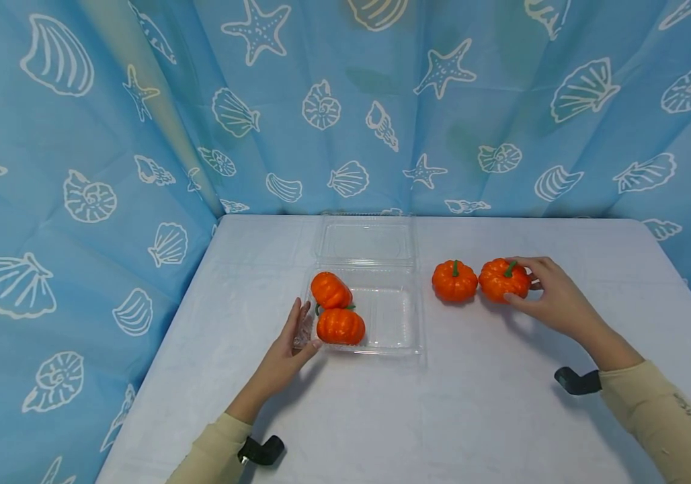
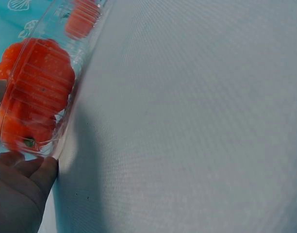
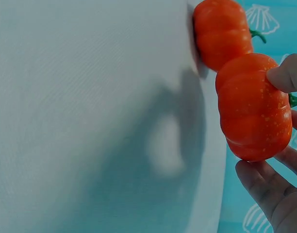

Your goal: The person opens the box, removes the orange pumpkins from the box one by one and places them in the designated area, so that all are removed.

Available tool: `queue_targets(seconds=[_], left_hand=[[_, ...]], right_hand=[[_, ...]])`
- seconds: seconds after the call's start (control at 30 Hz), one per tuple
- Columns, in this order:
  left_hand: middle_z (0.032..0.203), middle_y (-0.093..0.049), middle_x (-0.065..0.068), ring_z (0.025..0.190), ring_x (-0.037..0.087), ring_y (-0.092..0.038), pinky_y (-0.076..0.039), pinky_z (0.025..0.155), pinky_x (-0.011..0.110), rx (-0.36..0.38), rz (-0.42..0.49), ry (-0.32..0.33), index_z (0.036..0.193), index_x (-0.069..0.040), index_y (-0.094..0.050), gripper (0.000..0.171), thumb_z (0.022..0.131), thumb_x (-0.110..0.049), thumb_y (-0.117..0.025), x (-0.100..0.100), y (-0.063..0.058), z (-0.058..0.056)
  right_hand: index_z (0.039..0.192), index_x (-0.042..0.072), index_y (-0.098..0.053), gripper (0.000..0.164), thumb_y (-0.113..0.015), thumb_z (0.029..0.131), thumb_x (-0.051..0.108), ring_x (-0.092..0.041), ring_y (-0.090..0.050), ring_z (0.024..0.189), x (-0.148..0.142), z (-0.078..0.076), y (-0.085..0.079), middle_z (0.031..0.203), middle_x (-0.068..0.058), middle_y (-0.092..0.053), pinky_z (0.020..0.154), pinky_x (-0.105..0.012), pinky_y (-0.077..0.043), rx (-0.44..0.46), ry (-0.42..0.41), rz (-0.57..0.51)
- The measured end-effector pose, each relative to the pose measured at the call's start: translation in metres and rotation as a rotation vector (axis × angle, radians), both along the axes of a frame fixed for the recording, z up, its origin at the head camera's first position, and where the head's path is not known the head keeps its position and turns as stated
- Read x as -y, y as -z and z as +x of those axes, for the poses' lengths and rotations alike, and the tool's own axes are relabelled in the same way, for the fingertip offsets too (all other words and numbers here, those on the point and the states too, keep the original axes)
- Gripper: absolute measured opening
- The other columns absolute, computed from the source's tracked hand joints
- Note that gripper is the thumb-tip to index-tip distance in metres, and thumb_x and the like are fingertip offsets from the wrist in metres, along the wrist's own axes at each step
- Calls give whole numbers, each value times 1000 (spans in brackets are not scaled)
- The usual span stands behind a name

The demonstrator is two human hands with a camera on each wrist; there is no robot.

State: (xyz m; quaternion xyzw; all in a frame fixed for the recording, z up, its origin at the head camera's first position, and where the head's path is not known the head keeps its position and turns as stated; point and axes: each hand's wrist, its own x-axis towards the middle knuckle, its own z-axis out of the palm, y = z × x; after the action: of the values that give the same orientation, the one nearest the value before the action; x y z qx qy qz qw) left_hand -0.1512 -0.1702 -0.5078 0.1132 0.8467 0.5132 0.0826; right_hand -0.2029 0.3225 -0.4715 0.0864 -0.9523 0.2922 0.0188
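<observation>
**Pinching an orange pumpkin (image 1: 494,281) with the right hand (image 1: 554,302), touching a clear container (image 1: 390,316) with the left hand (image 1: 285,355)**

Closest: tan sleeves (image 1: 660,420), each with a black wrist piece (image 1: 265,450). Next, along the container's left wall: left hand with fingers apart and fairly straight, thumb by the near corner, not curled round. Could shove or dent such thin plastic by pressing too hard. Could tip it, too, with weight only on the left: a front pumpkin (image 1: 341,327) and a rear pumpkin (image 1: 330,289) inside, close together. Farther right, outside the container: the orange pumpkin, clamped between right thumb and fingertips, stem upward; lifted or resting, impossible to tell. Could slip from an uneven pinch, being round and seemingly slick. Could roll the neighbouring pumpkin (image 1: 453,285) away by a sideways knock, being so near. Beyond: the lid (image 1: 366,242), laid back, apparently hinged; might flap up after a tug on the container. Underneath: a white tablecloth (image 1: 472,417), faintly creased, with soft shadows near the hands. Farthest: a blue curtain (image 1: 382,74) printed with white shells and starfish, hanging in folds behind and to the left.
</observation>
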Motion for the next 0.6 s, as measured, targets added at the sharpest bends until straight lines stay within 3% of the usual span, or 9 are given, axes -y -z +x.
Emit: queue_targets(seconds=[0.4, 0.6], left_hand=[[168, -23, 5, 154, 29, -21, -38, 112, 57, -15, 47, 14, 165, -17, -5, 90, 100, -24, -67, 1, -1, 1], [168, -22, 5, 154, 29, -21, -35, 114, 56, -11, 26, 16, 165, -16, -3, 92, 100, -26, -67, 1, 1, 0]], right_hand=[[151, 2, -41, 77, -77, 91, 35, -48, -52, 117, 2, -9, 13, 143, -30, -40, 91, -63, -54, 97, 32, -4], [152, 3, -40, 79, -76, 92, 39, -49, -51, 118, 3, -14, 16, 143, -31, -40, 91, -62, -54, 119, 37, -5]])
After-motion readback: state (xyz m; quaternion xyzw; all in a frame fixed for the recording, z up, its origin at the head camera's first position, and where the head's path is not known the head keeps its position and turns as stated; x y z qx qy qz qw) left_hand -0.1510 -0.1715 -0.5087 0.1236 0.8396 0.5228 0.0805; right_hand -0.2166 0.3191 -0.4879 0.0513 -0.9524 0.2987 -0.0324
